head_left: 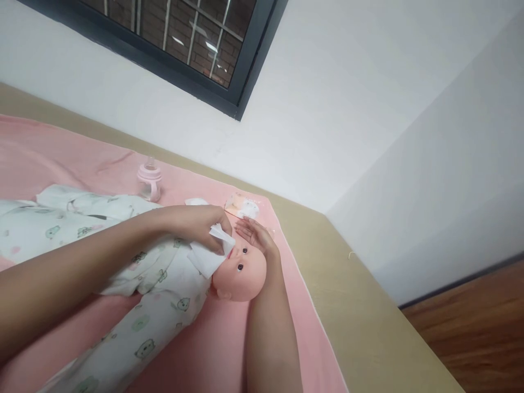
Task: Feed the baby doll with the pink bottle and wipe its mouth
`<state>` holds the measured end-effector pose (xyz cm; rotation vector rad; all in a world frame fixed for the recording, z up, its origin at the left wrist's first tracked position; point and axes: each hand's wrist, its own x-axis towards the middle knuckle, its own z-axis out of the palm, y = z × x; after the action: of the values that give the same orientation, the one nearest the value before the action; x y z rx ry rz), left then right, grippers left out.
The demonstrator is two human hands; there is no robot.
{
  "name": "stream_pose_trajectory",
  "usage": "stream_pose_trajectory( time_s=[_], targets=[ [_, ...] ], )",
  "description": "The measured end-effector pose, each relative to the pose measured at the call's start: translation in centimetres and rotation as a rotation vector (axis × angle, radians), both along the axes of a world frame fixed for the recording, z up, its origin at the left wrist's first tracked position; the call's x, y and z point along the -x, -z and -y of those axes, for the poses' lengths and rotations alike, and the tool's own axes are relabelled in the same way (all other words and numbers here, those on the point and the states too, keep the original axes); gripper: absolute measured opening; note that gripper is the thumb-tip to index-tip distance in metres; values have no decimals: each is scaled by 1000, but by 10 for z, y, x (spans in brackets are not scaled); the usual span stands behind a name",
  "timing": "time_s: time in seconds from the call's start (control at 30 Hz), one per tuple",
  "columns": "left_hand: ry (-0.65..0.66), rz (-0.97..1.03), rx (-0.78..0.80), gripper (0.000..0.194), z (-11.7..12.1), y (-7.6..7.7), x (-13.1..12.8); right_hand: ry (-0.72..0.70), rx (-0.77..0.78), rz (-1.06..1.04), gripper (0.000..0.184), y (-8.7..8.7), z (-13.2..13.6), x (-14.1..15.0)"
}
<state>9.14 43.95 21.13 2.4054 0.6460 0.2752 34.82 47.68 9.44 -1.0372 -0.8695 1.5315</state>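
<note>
A baby doll point(241, 270) in a white printed onesie lies on a pink blanket point(229, 355), head toward the right. My left hand point(198, 224) is closed on a white wipe point(208, 254) and presses it against the doll's mouth and chin. My right hand point(256, 236) lies with fingers stretched out along the top of the doll's head, steadying it.
A pink baby bottle point(149, 183) stands on the blanket behind the doll. A pack of wipes point(243, 206) lies near the blanket's far corner. The blanket covers a tan mattress point(360, 305) against white walls; wooden floor point(483, 327) at right, dark-framed window point(196, 38) above.
</note>
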Motion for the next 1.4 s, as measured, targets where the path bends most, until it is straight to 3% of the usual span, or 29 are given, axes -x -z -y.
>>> stream_pose_trajectory(
  time_s=[0.1, 0.47, 0.8, 1.27, 1.4],
  targets=[
    [20, -35, 20, 19, 1, 1, -3, -11, -2, -3, 25, 2, -3, -1],
    [-103, 6, -17, 23, -8, 7, 0, -7, -5, 11, 25, 2, -5, -2],
    [-100, 74, -97, 21, -7, 9, -4, 3, 8, 7, 24, 0, -3, -1],
    [-119, 129, -42, 18, 1, 4, -9, 5, 21, 15, 24, 0, -5, -1],
    [-57, 150, -11, 19, 1, 4, -7, 3, 29, 14, 22, -2, -3, 0]
  ],
)
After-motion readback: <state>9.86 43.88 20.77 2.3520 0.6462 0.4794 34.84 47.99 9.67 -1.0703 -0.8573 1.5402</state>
